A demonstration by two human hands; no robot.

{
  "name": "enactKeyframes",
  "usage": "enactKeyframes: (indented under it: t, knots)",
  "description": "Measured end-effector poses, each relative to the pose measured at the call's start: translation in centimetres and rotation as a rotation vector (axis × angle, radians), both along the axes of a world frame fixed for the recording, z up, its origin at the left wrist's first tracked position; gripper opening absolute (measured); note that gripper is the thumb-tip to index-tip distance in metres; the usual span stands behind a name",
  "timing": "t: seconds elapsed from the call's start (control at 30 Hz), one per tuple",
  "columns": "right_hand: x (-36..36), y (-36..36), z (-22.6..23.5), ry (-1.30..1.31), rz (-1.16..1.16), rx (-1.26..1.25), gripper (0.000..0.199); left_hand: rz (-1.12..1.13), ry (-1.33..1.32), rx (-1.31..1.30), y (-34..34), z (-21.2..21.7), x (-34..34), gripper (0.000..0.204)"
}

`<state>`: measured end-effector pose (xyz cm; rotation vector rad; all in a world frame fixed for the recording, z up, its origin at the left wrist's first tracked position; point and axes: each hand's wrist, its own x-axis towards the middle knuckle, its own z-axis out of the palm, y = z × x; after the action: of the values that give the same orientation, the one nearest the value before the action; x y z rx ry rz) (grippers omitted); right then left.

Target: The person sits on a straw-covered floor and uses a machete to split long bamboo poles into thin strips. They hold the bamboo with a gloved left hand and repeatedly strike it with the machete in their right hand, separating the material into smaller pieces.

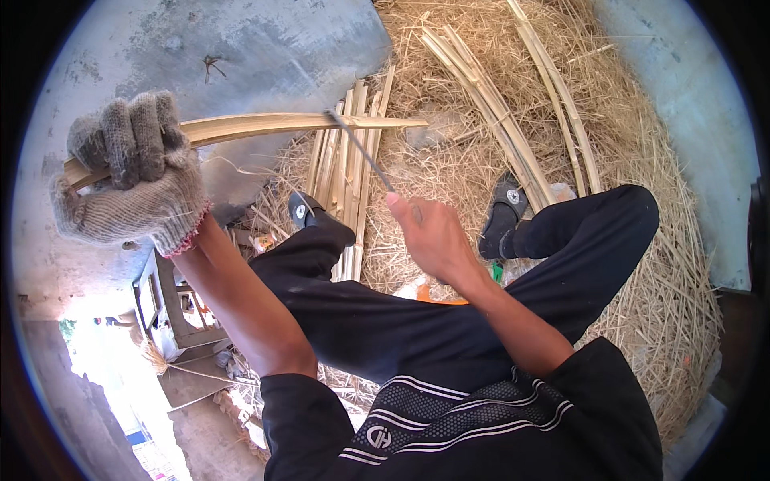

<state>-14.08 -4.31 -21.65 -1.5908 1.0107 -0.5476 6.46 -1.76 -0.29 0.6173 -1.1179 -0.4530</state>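
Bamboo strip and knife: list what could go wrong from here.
1. The right hand is bare; if the knife slips off the bamboo strip, it could be cut.
2. The blade works above the legs, so a slip might reach them.
3. Loose shavings underfoot could hide sharp splinters.

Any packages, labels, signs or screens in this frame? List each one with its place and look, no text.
No signs or screens show.
Orange wrapper: a scrap on the straw below the right hand, mostly hidden by the wrist; kind unclear.
Small colourful wrapper: on the ground beside the left sandal, crumpled, too small to tell more.
Round emblem: white, on the dark shirt's chest.
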Motion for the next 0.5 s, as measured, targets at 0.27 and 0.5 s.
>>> enactKeyframes:
  t: [0.27,0.5]
  knots:
    - [-0.8,-3.9,-5.5,0.213,-0.081,0.346,0.071,0.229,0.054,-0.004,-0.6,-0.3,-3.5,0.037]
    - [0.0,0.6,1.0,-0.218,0.069,-0.001,0.065,-0.161,-0.168,0.007,-0.2,-0.3,1.1,0.032]
